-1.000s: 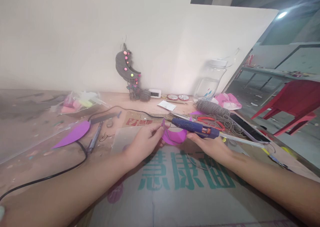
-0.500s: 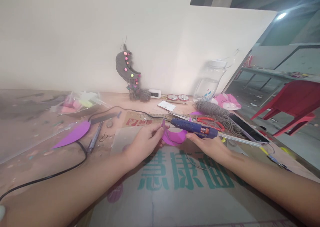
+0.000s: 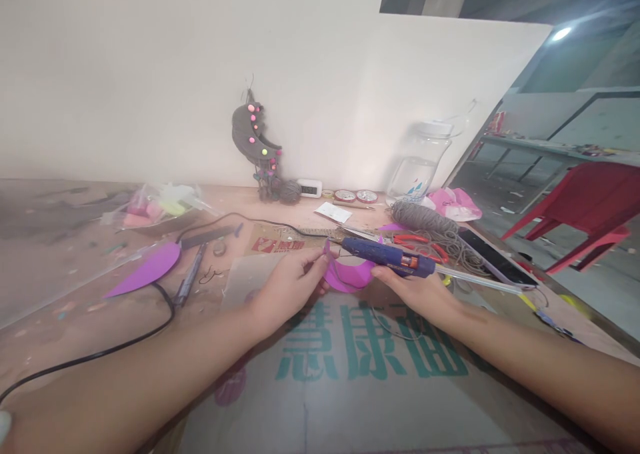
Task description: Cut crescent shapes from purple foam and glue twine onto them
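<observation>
Cluttered desk (image 3: 60, 287) against a plain white wall, flattened cardboard sheet (image 3: 360, 374) with green print as the work surface. Landmark: blue glue gun (image 3: 387, 255). Right hand (image 3: 417, 291) grips it from below, fingers wrapped on the body, nozzle pointing left. Just left of the nozzle sits the curled purple foam piece (image 3: 347, 274), its left edge pinched between the left hand (image 3: 290, 284) fingers. Versus a second ago: almost nothing changed, the gun is only a touch lower and the foam is in the same place, so this reads as a hold at the seam with the nozzle at the foam. Behind the gun: red pliers (image 3: 423, 242), grey yarn (image 3: 425, 219), clear jar (image 3: 420, 161). Far left of it: flat purple cutout (image 3: 147, 269), black cord (image 3: 100, 354).
</observation>
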The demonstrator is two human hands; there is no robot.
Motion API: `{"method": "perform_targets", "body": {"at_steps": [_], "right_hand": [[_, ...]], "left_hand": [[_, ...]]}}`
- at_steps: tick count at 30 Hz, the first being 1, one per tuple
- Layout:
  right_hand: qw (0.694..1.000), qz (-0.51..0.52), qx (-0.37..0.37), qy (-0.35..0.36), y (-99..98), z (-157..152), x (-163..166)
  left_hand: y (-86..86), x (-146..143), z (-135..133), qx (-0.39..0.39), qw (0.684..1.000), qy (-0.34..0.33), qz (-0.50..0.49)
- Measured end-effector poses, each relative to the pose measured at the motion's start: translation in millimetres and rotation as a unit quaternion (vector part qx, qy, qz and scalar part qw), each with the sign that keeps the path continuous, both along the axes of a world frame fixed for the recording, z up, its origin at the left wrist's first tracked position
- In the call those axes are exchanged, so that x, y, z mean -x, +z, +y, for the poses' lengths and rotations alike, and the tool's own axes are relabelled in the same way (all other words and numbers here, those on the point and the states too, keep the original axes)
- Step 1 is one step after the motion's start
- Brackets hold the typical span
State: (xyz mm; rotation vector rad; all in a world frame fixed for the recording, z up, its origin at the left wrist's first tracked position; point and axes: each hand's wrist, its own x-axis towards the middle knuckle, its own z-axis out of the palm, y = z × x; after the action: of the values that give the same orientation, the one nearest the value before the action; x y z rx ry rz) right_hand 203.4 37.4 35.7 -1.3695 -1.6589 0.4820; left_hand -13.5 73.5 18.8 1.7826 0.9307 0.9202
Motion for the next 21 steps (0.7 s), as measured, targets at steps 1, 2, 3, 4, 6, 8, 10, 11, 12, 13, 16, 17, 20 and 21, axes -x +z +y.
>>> {"method": "perform_targets", "body": {"at_steps": [1,2,3,4,6,8,10,11,12,13,16,17,20,21], "right_hand": [[1.000,0.001,0.002,0.001,-0.4,0.2,-0.2],[1.000,0.002,0.005,0.002,-0.7,0.4,-0.3],[1.000,0.003,0.007,0.004,-0.9,0.5,-0.4],[1.000,0.004,0.009,0.006,-1.0,0.6,-0.4],[1.000,0.004,0.014,0.013,-0.6,0.7,-0.2],[1.000,0.003,0.016,0.019,0.2,0.7,0.2],[1.000,0.002,0.017,0.021,0.9,0.6,0.6],[1.000,0.002,0.016,0.019,1.0,0.6,0.7],[1.000,0.001,0.016,0.016,0.8,0.6,0.8],[1.000,0.000,0.015,0.014,0.4,0.6,0.8],[1.000,0.001,0.011,0.008,-1.9,1.1,0.1],[1.000,0.000,0.010,0.008,-2.8,1.4,-0.3],[1.000,-0.008,0.006,0.018,-3.9,2.2,-1.4],[1.000,-0.011,0.006,0.024,-3.8,2.3,-1.6]], "left_hand": [[0.0,0.1,0.1,-0.002,1.000,0.001,0.001],[-0.1,0.1,0.2,-0.003,1.000,0.002,0.002],[-0.3,0.1,0.4,-0.003,1.000,0.003,0.003],[-0.4,0.1,0.6,-0.003,1.000,0.003,0.003],[-0.5,0.1,1.0,-0.005,1.000,0.003,0.004],[-0.1,0.0,0.9,-0.008,1.000,0.002,0.006],[0.7,0.1,0.5,-0.008,1.000,-0.001,0.008],[1.0,0.3,0.1,-0.008,1.000,-0.001,0.008],[1.2,0.4,-0.2,-0.009,1.000,-0.002,0.008],[1.3,0.6,-0.4,-0.011,1.000,-0.003,0.008],[1.0,0.9,-0.5,-0.012,1.000,-0.004,0.009],[0.8,0.8,-0.3,-0.012,1.000,-0.005,0.010],[0.0,0.3,0.8,-0.015,1.000,-0.005,0.014],[-0.3,0.1,1.2,-0.017,1.000,-0.004,0.016]]}}
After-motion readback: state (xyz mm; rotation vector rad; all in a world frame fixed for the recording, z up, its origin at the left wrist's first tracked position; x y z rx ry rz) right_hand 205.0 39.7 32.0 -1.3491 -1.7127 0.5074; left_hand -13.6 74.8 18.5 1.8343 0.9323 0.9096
